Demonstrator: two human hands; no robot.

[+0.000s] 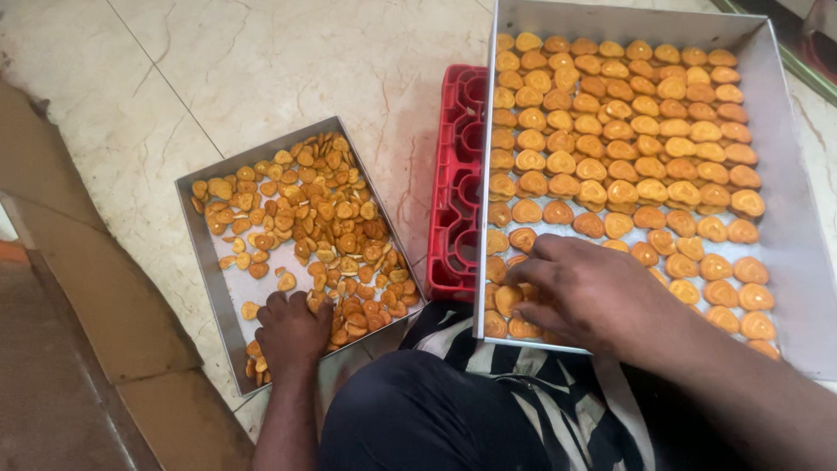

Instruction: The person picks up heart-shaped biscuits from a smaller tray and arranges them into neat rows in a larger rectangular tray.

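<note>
My left hand [292, 330] rests in the near corner of a small metal tray [203, 262] on the floor, fingers curled over a loose heap of heart-shaped biscuits [323, 227]. My right hand [584, 292] reaches into the near left corner of a large metal tray [785, 253], where its fingers gather a few biscuits. Rows of golden heart-shaped biscuits [628, 139] fill most of the large tray.
A red plastic crate [455, 187] lies under the large tray's left side. Brown cardboard [87, 296] covers the floor at the left. The marble floor [261, 61] lies beyond the small tray. My dark, patterned clothing [471, 410] fills the bottom centre.
</note>
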